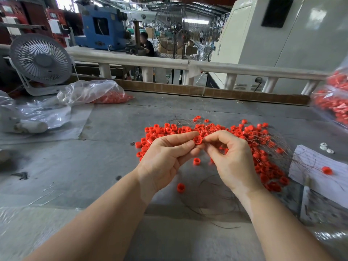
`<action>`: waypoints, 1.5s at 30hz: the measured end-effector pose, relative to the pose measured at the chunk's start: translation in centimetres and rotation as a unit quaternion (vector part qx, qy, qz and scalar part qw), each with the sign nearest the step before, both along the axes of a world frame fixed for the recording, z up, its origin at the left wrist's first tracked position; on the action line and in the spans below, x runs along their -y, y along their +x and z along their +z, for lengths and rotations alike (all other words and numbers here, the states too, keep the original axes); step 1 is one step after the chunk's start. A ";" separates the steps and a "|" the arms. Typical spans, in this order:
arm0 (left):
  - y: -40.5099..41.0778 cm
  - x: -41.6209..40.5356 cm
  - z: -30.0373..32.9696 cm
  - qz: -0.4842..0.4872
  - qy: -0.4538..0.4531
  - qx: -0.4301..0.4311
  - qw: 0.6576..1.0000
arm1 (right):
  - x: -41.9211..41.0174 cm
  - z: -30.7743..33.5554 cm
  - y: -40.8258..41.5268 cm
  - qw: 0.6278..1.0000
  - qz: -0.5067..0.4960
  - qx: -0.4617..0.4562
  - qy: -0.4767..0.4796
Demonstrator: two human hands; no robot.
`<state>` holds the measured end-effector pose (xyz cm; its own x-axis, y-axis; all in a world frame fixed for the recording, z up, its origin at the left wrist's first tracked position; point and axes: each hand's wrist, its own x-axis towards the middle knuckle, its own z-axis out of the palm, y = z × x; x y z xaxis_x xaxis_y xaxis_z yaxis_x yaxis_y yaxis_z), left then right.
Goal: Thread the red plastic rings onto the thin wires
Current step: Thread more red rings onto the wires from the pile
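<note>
Left hand (pixel 165 157) pinches red ring (pixel 197 140); right hand (pixel 231 157) pinches thin wire (pixel 207 137).

Even, bright daylight from hall beyond; soft shadows; wide-angle bending at edges; right edge blurred.

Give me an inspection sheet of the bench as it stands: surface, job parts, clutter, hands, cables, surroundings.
Surface: grey worktable, scuffed, partly under plastic sheeting.
Job's things: loose red rings heaped mid-table; thin wires looped among and below them; one held ring between both hands.
Clutter: clear bag of red parts far left; second bag at right edge; white paper with one ring on it.
Grippers: left hand pinches the held ring; right hand pinches at its edge, wire there too fine to confirm.
Cables: nothing seen on the table.
Surroundings: desk fan, railing, factory machines, a seated person behind.
</note>
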<state>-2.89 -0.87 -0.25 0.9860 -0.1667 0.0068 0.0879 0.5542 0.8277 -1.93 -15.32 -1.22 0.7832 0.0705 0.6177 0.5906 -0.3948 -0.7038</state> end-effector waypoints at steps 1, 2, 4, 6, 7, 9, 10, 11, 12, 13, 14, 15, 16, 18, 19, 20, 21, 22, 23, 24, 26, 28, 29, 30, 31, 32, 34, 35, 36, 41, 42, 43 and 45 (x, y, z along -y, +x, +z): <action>0.0 0.0 0.0 0.001 -0.001 0.002 1.000 | 0.0 0.0 0.0 1.000 -0.001 -0.001 -0.003; 0.0 0.0 0.0 0.002 -0.002 0.003 1.000 | 0.0 0.0 0.0 1.000 -0.002 -0.003 -0.006; 0.0 0.0 0.0 0.007 -0.003 0.002 1.000 | 0.0 0.0 0.0 1.000 -0.001 -0.008 -0.006; 0.0 0.0 0.0 0.008 -0.007 -0.001 1.000 | 0.0 0.0 0.0 1.000 -0.002 -0.014 0.002; -0.1 0.0 0.1 0.007 -0.012 -0.003 1.000 | 0.0 0.0 0.0 1.000 -0.004 -0.013 0.005; -0.2 0.1 0.2 0.004 -0.025 -0.007 1.000 | -0.1 0.0 0.0 1.000 -0.012 -0.004 0.003; -0.2 0.1 0.2 0.001 -0.032 -0.009 0.999 | -0.1 0.1 0.0 1.000 -0.013 0.002 0.000; -0.2 0.1 0.2 -0.002 -0.038 -0.010 0.999 | -0.1 0.1 0.0 1.000 -0.013 0.006 -0.003; -0.2 0.1 0.3 -0.005 -0.043 -0.010 0.999 | -0.1 0.0 0.0 1.000 -0.011 0.008 -0.007; -0.2 0.1 0.3 -0.009 -0.047 -0.010 0.999 | -0.1 0.0 0.1 1.000 -0.010 0.009 -0.011; -0.2 0.1 0.3 -0.013 -0.052 -0.009 0.999 | -0.1 0.0 0.1 1.000 -0.011 0.013 -0.017; -0.2 0.1 0.3 -0.017 -0.057 -0.010 0.998 | -0.1 0.0 0.1 0.999 -0.014 0.020 -0.025; -0.1 0.1 0.2 -0.020 -0.063 -0.013 0.998 | -0.1 0.0 0.1 0.999 -0.018 0.029 -0.034; -0.1 0.0 0.2 -0.023 -0.073 -0.017 0.997 | -0.1 0.0 0.2 0.998 -0.027 0.041 -0.050; 0.0 0.0 0.2 -0.023 -0.076 -0.017 0.997 | -0.1 0.0 0.2 0.997 -0.032 0.044 -0.055; 0.0 0.0 0.2 -0.023 -0.079 -0.017 0.997 | -0.1 0.0 0.3 0.997 -0.036 0.047 -0.059; 0.0 0.0 0.2 -0.022 -0.083 -0.015 0.996 | -0.1 -0.1 0.3 0.996 -0.036 0.046 -0.062; 0.0 0.0 0.2 -0.021 -0.087 -0.014 0.996 | -0.2 -0.1 0.3 0.997 -0.032 0.041 -0.063; 0.0 0.0 0.2 -0.019 -0.092 -0.012 0.996 | -0.2 -0.2 0.4 0.997 -0.027 0.037 -0.066; 0.0 0.0 0.2 -0.018 -0.095 -0.010 0.995 | -0.2 -0.2 0.4 0.997 -0.024 0.035 -0.071; 0.1 0.0 0.2 -0.019 -0.099 -0.005 0.995 | -0.2 -0.3 0.3 0.996 -0.024 0.027 -0.086; 0.0 -0.1 0.2 -0.024 -0.104 0.001 0.994 | -0.3 -0.4 0.3 0.995 -0.024 0.005 -0.095; 0.0 -0.2 0.2 -0.029 -0.106 0.006 0.994 | -0.4 -0.5 0.2 0.995 -0.022 -0.007 -0.099; 0.0 -0.2 0.2 -0.033 -0.108 0.011 0.994 | -0.4 -0.5 0.1 0.994 -0.020 -0.015 -0.104; 0.0 -0.3 0.2 -0.037 -0.110 0.014 0.993 | -0.4 -0.5 0.1 0.994 -0.019 -0.018 -0.111; 0.0 -0.3 0.2 -0.038 -0.112 0.016 0.993 | -0.4 -0.5 0.0 0.993 -0.018 -0.019 -0.118; 0.0 -0.3 0.2 -0.031 -0.115 0.016 0.993 | -0.5 -0.5 0.0 0.991 -0.021 -0.023 -0.131; 0.1 -0.4 0.2 -0.026 -0.117 0.015 0.993 | -0.5 -0.4 0.0 0.990 -0.026 -0.026 -0.135; 0.2 -0.4 0.2 -0.017 -0.121 0.013 0.992 | -0.4 -0.5 0.0 0.989 -0.036 -0.029 -0.140; 0.6 -0.9 0.1 0.082 -0.137 0.008 0.987 | 0.4 -0.6 0.4 0.974 -0.126 -0.042 -0.183; 0.7 -1.0 0.1 0.105 -0.138 0.006 0.985 | 0.5 -0.7 0.5 0.971 -0.136 -0.046 -0.191; 0.8 -1.0 0.1 0.125 -0.138 0.004 0.983 | 0.5 -0.8 0.5 0.968 -0.140 -0.049 -0.202; 0.9 -1.0 0.1 0.157 -0.128 -0.001 0.979 | 0.4 -1.1 0.6 0.961 -0.137 -0.051 -0.237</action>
